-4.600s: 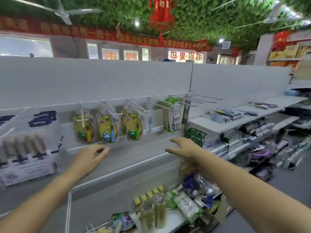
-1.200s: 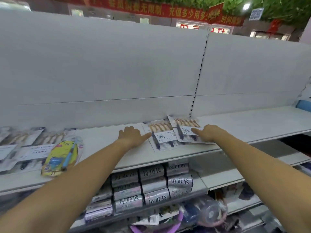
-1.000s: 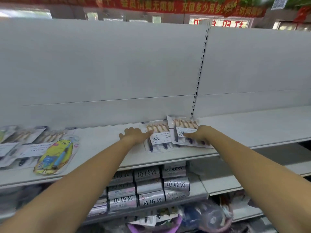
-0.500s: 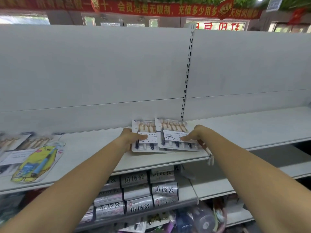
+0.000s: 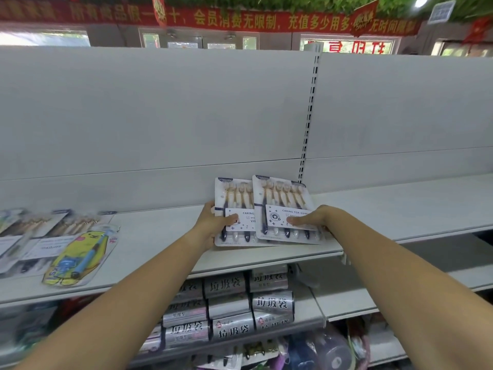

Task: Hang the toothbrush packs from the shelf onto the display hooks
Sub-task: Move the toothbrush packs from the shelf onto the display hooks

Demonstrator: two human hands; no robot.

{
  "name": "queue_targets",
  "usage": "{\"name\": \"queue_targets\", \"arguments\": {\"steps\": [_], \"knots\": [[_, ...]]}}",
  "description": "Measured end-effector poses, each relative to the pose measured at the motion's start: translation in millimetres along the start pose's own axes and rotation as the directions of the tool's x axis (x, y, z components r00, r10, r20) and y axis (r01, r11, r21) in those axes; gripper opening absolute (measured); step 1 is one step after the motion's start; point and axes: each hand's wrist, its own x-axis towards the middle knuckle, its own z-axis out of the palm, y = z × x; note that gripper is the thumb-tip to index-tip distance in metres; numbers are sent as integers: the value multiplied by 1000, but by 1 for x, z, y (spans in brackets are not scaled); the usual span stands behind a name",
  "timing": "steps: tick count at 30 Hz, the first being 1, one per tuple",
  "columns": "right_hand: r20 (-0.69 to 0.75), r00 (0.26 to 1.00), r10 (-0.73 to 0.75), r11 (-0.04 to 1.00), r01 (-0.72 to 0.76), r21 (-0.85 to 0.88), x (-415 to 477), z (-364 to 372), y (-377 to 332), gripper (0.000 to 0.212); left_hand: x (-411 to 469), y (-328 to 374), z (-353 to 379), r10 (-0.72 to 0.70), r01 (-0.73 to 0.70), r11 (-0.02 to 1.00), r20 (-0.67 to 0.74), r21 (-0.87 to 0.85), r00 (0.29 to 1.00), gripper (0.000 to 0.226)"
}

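Two bare forearms reach in from the bottom edge of the frame. Below them, on a lower shelf, silver rolls [image 5: 272,303] are stacked in rows, each printed 垃圾袋; the smaller print on them is too blurred to read, and the goods beneath are a dark jumble.

On the white shelf [image 5: 160,236] above, each hand holds one toothbrush pack. The left hand [image 5: 210,225] pinches the left pack [image 5: 233,206] at its left edge, thumb on the front card and fingers hidden behind. The right hand [image 5: 312,218] grips the right pack [image 5: 282,204] near its lower right corner, thumb pressed on the white label, fingers out of sight underneath. Both packs tilt up toward the camera, with the right one overlapping the left. Whether their lower edges touch the shelf cannot be told. Each holds a row of dark-handled brushes with pale heads. The right label reads "CARING FOR GUM", its end covered by the thumb; the left shows only "CARING" before the overlap cuts it off.

Further left on the same shelf lie a yellow cartoon-character pack [image 5: 80,255] holding a blue brush, and several more blurred toothbrush packs [image 5: 40,228], cut off by the frame.

Behind stands a plain grey back panel [image 5: 160,116] with a slotted upright [image 5: 309,116]. Above it hangs a red banner [image 5: 240,21] reading in part 会员消费无限制,充值多少用多, under green foliage [image 5: 293,4].
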Motion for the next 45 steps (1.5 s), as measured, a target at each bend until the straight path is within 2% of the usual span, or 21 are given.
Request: {"name": "queue_targets", "arguments": {"steps": [3, 5, 8, 12, 15, 18, 20, 22, 24, 28, 32, 35, 40, 42, 45], "knots": [[-72, 996, -59, 981, 71, 181, 2, 2, 11, 99, -7, 1, -5, 12, -11, 999, 36, -41, 999, 76], [-96, 988, -117, 924, 144, 355, 3, 2, 20, 100, -12, 2, -11, 16, -13, 998, 59, -59, 998, 76], [-54, 982, -183, 831, 183, 526, 0, 2, 33, 98, -19, 3, -24, 60, -55, 995, 63, -84, 996, 77], [25, 952, -306, 706, 209, 677, -19, 11, 36, 67, -35, -2, -52, 141, -137, 984, 25, -117, 990, 80], [69, 901, -428, 634, 245, 734, -27, 22, 28, 45, -58, -1, -77, 203, -204, 973, -19, -110, 979, 74], [49, 844, -534, 545, 299, 783, -42, 40, 15, 53, -95, 3, -118, 274, -277, 960, -63, -46, 960, 67], [35, 812, -582, 471, 302, 829, -50, 60, 9, 64, -128, -2, -157, 313, -316, 949, -105, -11, 944, 74], [44, 781, -623, 412, 279, 868, -60, 89, 5, 72, -171, -15, -199, 315, -320, 947, -185, 1, 931, 85], [71, 755, -652, 390, 254, 885, -70, 127, 1, 74, -218, -35, -234, 310, -324, 946, -289, 0, 906, 82], [235, 694, -681, 519, 231, 823, -96, 219, -18, 84, -298, -92, -304, 289, -326, 945, -434, -12, 853, 81], [419, 596, -685, 652, 245, 718, -137, 322, -45, 72, -372, -156, -377, 199, -285, 957, -588, -56, 784, 82], [546, 505, -668, 716, 237, 657, -170, 400, -64, 62, -433, -200, -421, 136, -249, 965, -650, -84, 748, 83], [693, 433, -576, 810, 187, 556, -224, 531, -75, 64, -526, -276, -479, -12, -191, 966, -765, -176, 644, 92], [750, 410, -519, 850, 158, 502, -246, 580, -68, 62, -558, -307, -499, -76, -171, 960, -794, -221, 603, 88], [814, 374, -444, 895, 133, 426, -273, 650, -49, 60, -602, -349, -524, -149, -162, 948, -831, -274, 536, 70]]}}
